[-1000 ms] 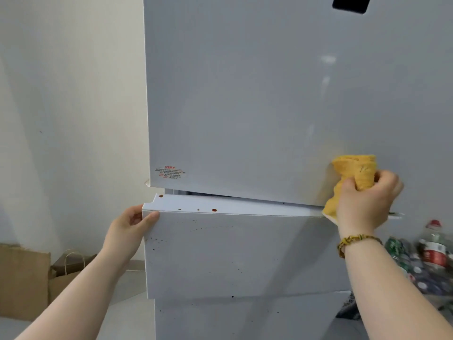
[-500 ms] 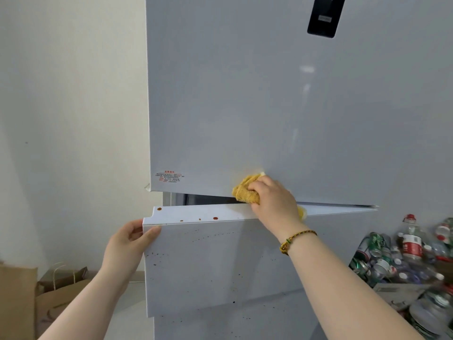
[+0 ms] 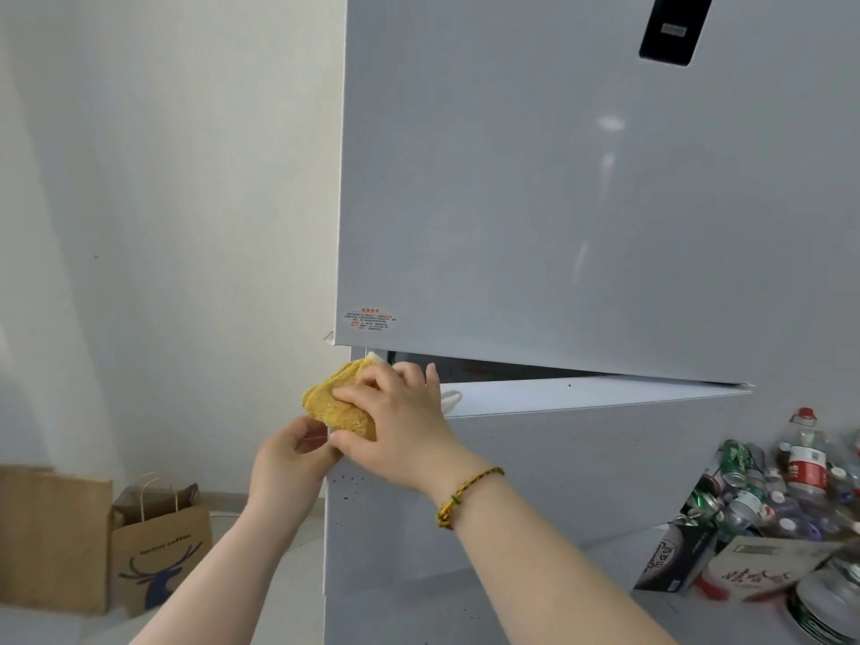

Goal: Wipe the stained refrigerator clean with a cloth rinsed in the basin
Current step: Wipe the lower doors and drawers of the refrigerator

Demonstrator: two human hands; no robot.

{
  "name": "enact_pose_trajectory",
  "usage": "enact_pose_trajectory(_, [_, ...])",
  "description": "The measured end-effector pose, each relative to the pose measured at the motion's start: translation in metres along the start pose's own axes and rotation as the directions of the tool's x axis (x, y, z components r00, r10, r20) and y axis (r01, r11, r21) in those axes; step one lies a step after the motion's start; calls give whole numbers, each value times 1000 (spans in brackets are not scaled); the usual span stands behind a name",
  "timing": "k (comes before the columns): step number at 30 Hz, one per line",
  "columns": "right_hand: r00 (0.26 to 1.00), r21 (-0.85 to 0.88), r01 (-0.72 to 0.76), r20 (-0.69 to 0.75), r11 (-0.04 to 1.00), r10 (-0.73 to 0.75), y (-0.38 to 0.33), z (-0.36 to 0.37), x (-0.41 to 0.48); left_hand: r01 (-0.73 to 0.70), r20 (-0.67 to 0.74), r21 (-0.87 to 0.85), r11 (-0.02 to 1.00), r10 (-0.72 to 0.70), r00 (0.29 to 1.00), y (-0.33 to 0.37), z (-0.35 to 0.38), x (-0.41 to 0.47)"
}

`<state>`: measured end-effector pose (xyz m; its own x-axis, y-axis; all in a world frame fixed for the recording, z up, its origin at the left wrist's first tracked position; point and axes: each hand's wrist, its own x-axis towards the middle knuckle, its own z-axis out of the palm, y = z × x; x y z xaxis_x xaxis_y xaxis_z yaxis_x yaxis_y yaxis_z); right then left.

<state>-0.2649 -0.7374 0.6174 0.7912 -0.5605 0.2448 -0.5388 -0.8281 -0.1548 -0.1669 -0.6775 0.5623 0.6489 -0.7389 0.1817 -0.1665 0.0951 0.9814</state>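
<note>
Head view, left of centre: the left hand (image 3: 288,463) curls round the corner of the ajar middle door (image 3: 558,481) of the refrigerator (image 3: 558,202), and just right the right hand (image 3: 400,425) clutches the yellow cloth (image 3: 337,405) on that door's top ledge, seemingly at its end; best press firmly while bracing.

A dark wedge-shaped gap (image 3: 493,368) is gaping between grey refrigerator door (image 3: 558,202) and white drawer front (image 3: 581,477); piled plastic bottles and cans (image 3: 786,486) are crowding the right.

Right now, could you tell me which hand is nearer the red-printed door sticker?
Right. The right hand holds the cloth just below the sticker; the left hand grips the middle door, lower left.
</note>
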Motion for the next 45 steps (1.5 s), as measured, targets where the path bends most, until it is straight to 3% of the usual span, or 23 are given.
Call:
enact_pose_trajectory(4, [1000, -9, 9, -11, 1000, -9, 10, 0, -2, 7, 71, -23, 1000, -6, 997, -1, -7, -1])
enact_pose_trajectory(9, [954, 2, -299, 28, 954, 298, 52, -18, -12, 22, 131, -28, 999, -18, 991, -3, -12, -7])
enact_pose_trajectory(11, [939, -66, -345, -9, 936, 345, 51, -15, -11, 18, 130, -32, 999, -13, 991, -3, -14, -7])
enact_pose_trajectory(14, [972, -129, -232, -68, 964, 224, 25, 0, -3, 29, 135, -31, 999, -24, 991, -1, -16, -6])
enact_pose_trajectory(18, [994, -60, -74, -86, 995, 69, 15, 3, -4, 43, 119, 18, 999, -44, 992, 0, -17, -6])
enact_pose_trajectory(20, [997, -35, -44, -73, 998, 41, 22, -1, -7, -45, 58, 129, 991, 38, 998, 1, -13, -10])
enact_pose_trajectory(22, [996, -15, -17, -85, 1000, 15, 26, 0, -8, -196, -13, 239, 951, 205, 979, 7, -8, -17])
enact_pose_trajectory(24, [995, -4, 2, -101, 1000, -2, 26, 0, -7, -344, 5, 347, 872, 365, 931, 13, 0, -20])
enact_pose_trajectory(27, [994, 31, 17, -104, 999, -13, 36, -1, -10, -390, 46, 564, 728, 443, 895, 15, 13, -19])
enact_pose_trajectory(30, [995, 60, -6, -102, 998, 12, 63, -7, -22, -365, 42, 703, 610, 477, 878, 15, 29, -21])
enact_pose_trajectory(39, [930, 19, -313, -197, 950, 310, 215, -53, -94, -195, -139, 774, 602, 463, 875, 21, 66, -48])
enact_pose_trajectory(42, [884, 91, -368, -276, 925, 379, 236, -52, -104, -172, -194, 771, 613, 483, 854, 23, 74, -58])
enact_pose_trajectory(45, [870, 20, -353, -361, 935, 336, 226, -39, -97, -160, -228, 769, 619, 499, 836, 24, 79, -62])
